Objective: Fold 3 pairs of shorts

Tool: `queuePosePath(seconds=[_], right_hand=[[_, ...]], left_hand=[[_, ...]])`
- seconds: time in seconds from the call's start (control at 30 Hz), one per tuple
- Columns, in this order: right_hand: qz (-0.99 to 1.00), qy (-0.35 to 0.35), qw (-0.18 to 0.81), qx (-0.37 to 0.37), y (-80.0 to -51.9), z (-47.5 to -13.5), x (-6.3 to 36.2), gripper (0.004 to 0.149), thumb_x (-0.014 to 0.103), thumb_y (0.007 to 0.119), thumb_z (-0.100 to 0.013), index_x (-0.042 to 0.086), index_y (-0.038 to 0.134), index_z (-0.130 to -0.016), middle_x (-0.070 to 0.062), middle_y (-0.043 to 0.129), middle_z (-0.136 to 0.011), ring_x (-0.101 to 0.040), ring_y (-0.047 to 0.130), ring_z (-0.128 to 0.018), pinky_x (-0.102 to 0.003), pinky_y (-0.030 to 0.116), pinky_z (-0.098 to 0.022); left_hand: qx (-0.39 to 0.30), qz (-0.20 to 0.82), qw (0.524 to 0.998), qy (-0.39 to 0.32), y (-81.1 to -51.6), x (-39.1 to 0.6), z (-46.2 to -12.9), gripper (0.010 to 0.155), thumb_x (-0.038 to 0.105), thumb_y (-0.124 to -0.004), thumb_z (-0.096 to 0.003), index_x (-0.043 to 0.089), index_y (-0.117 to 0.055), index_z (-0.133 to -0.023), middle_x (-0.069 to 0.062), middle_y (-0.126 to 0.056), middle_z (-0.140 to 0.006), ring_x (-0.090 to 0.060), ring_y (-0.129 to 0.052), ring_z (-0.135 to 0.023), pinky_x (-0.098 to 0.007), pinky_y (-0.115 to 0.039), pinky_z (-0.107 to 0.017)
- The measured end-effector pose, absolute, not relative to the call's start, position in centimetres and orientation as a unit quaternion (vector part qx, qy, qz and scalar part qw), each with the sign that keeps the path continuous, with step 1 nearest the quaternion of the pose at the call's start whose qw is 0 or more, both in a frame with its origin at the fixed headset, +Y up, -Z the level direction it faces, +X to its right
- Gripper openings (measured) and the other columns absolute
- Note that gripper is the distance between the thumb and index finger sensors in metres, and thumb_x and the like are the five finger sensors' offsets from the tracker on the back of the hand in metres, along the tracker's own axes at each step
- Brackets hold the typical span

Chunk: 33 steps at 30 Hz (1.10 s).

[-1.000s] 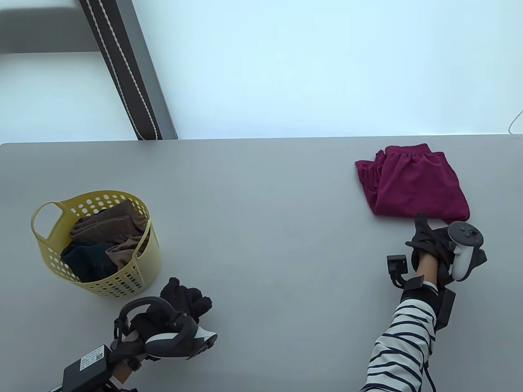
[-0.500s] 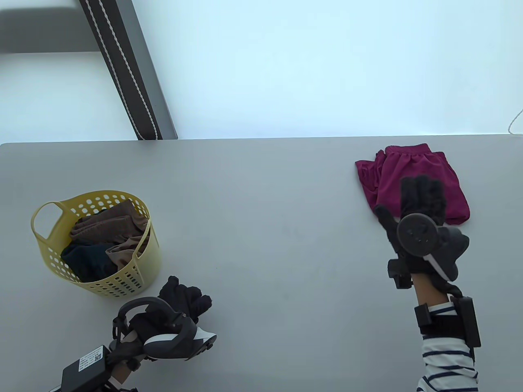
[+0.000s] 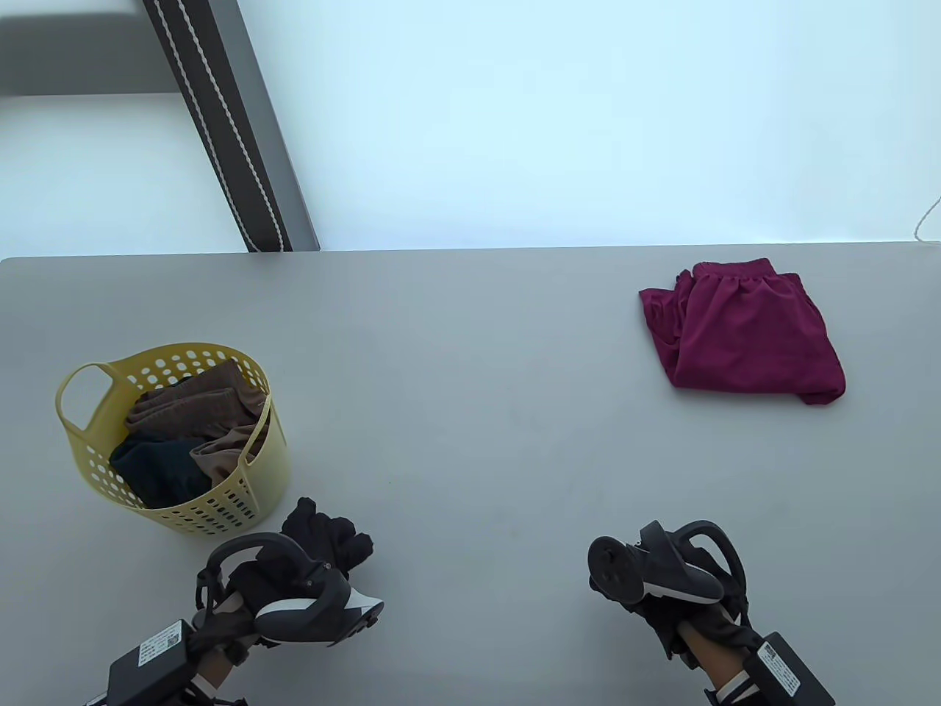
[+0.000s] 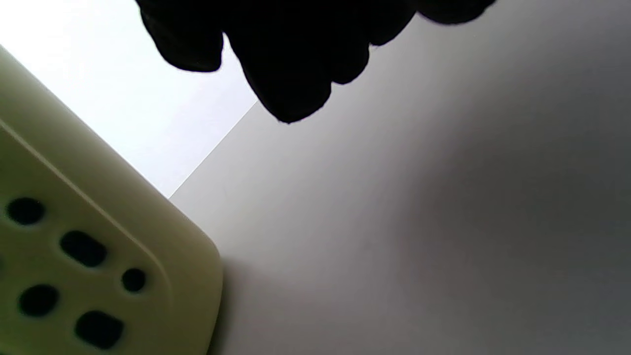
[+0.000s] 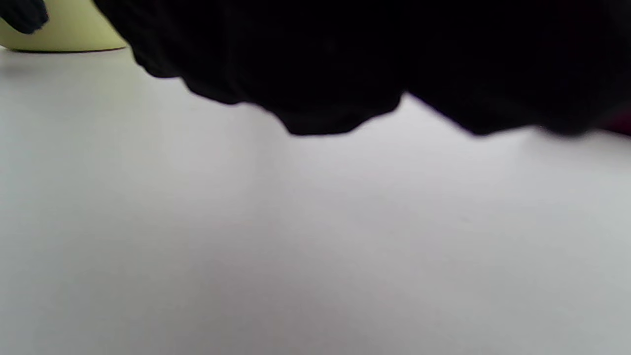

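— We note a grey desk (image 3: 470, 412) with a smooth matte top filling the lower part of the table view; its far edge runs straight across the frame.

— Confirmed. Beyond that edge we see a pale, bright background, and a dark slanted bar (image 3: 220, 125) descending from the top left to the desk's far edge. Two beaded white cords (image 3: 246, 158) run along it.

— We also record a grey blurred band (image 3: 73, 66) at the upper left corner, and a thin pale cord (image 3: 928, 219) at the right edge, just above the desk line.

— Agreed. In both wrist views the desk surface appears plain and unmarked.
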State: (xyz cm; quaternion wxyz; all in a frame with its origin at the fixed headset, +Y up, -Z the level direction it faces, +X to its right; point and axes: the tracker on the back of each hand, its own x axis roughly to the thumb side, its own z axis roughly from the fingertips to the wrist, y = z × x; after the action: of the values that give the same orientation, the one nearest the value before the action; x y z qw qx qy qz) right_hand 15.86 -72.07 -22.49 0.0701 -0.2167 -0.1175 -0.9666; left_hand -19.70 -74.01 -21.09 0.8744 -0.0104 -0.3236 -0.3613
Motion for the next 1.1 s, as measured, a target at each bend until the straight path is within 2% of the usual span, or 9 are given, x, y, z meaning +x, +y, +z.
queuePosePath(seconds=[0.1, 0.2, 0.33, 0.4, 0.53, 0.6, 0.7, 0.93, 1.1], right_hand=[[-0.965, -0.109, 0.092, -0.221, -72.0, -22.3, 15.8, 0.039, 0.052, 0.064, -0.047, 0.023, 0.087, -0.036, 0.0, 0.095, -0.022, -0.017, 0.096, -0.008, -0.041, 0.084, -0.02], [-0.965, -0.101, 0.096, -0.223, -71.6, -22.2, 15.6, 0.039, 0.051, 0.063, -0.047, 0.023, 0.087, -0.037, -0.001, 0.096, -0.024, -0.018, 0.097, -0.01, -0.042, 0.085, -0.021], [-0.966, -0.09, 0.09, -0.227, -71.2, -22.0, 15.5, 0.039, 0.051, 0.063, -0.047, 0.022, 0.088, -0.039, -0.002, 0.097, -0.026, -0.019, 0.098, -0.012, -0.042, 0.085, -0.022], [-0.966, -0.086, 0.096, -0.225, -71.1, -22.1, 15.6, 0.039, 0.051, 0.063, -0.047, 0.022, 0.088, -0.04, -0.002, 0.097, -0.027, -0.019, 0.098, -0.013, -0.043, 0.085, -0.023], [-0.966, -0.084, 0.094, -0.227, -71.0, -22.1, 15.4, 0.039, 0.051, 0.063, -0.047, 0.022, 0.088, -0.041, -0.003, 0.097, -0.029, -0.02, 0.099, -0.014, -0.043, 0.084, -0.024], [-0.965, -0.084, 0.091, -0.23, -70.9, -22.1, 15.3, 0.039, 0.051, 0.063, -0.047, 0.021, 0.088, -0.042, -0.003, 0.097, -0.03, -0.02, 0.099, -0.015, -0.043, 0.084, -0.025], [-0.965, -0.083, 0.094, -0.232, -70.9, -22.0, 15.2, 0.039, 0.051, 0.063, -0.047, 0.022, 0.088, -0.042, -0.003, 0.098, -0.03, -0.02, 0.099, -0.016, -0.043, 0.084, -0.025], [-0.963, -0.093, 0.102, -0.231, -71.3, -22.1, 15.2, 0.039, 0.051, 0.063, -0.048, 0.021, 0.088, -0.043, -0.003, 0.098, -0.031, -0.021, 0.1, -0.017, -0.044, 0.084, -0.026], [-0.963, -0.094, 0.102, -0.231, -71.3, -22.1, 15.1, 0.039, 0.051, 0.063, -0.048, 0.021, 0.088, -0.044, -0.004, 0.098, -0.032, -0.021, 0.1, -0.018, -0.044, 0.084, -0.026]], left_hand=[[0.016, -0.376, 0.871, -0.315, -73.5, -19.8, -21.0, 0.057, 0.048, -0.059, -0.0461, 0.032, -0.048, -0.1, 0.005, -0.073, -0.102, -0.014, -0.092, -0.086, -0.051, -0.072, -0.074], [0.138, -0.398, 0.851, -0.313, -70.6, -20.1, -20.0, 0.06, 0.049, -0.059, -0.045, 0.034, -0.043, -0.1, 0.008, -0.069, -0.104, -0.013, -0.09, -0.089, -0.05, -0.071, -0.075], [0.359, -0.387, 0.827, -0.195, -61.7, -22.5, -17.9, 0.067, 0.053, -0.058, -0.0441, 0.034, -0.033, -0.103, 0.011, -0.063, -0.109, -0.015, -0.083, -0.097, -0.051, -0.067, -0.077], [0.413, -0.287, 0.853, -0.14, -56.8, -25.5, -17.9, 0.071, 0.055, -0.059, -0.0442, 0.031, -0.031, -0.105, 0.013, -0.064, -0.108, -0.015, -0.083, -0.098, -0.052, -0.066, -0.078], [0.221, -0.208, 0.95, -0.074, -52.2, -31.0, -23.8, 0.069, 0.057, -0.064, -0.0426, 0.032, -0.049, -0.105, 0.01, -0.079, -0.104, -0.017, -0.093, -0.093, -0.051, -0.07, -0.076], [0.008, -0.231, 0.972, -0.047, -53.2, -33.4, -28.8, 0.068, 0.058, -0.064, -0.0423, 0.032, -0.051, -0.103, 0.011, -0.079, -0.104, -0.018, -0.09, -0.095, -0.051, -0.068, -0.077], [-0.12, -0.302, 0.945, -0.024, -56.9, -34.7, -33.1, 0.066, 0.061, -0.066, -0.0378, 0.038, -0.056, -0.099, 0.017, -0.08, -0.103, -0.017, -0.087, -0.099, -0.051, -0.067, -0.077], [-0.19, -0.364, 0.911, 0.029, -61.9, -35.2, -37.3, 0.087, 0.063, -0.065, -0.0345, 0.028, -0.035, -0.108, 0.003, -0.057, -0.118, -0.029, -0.068, -0.108, -0.058, -0.058, -0.078], [-0.21, -0.435, 0.874, 0.046, -63.4, -35.5, -38.3, 0.09, 0.065, -0.061, -0.0371, 0.025, -0.027, -0.11, 0.014, -0.063, -0.112, -0.024, -0.069, -0.104, -0.059, -0.058, -0.076]])
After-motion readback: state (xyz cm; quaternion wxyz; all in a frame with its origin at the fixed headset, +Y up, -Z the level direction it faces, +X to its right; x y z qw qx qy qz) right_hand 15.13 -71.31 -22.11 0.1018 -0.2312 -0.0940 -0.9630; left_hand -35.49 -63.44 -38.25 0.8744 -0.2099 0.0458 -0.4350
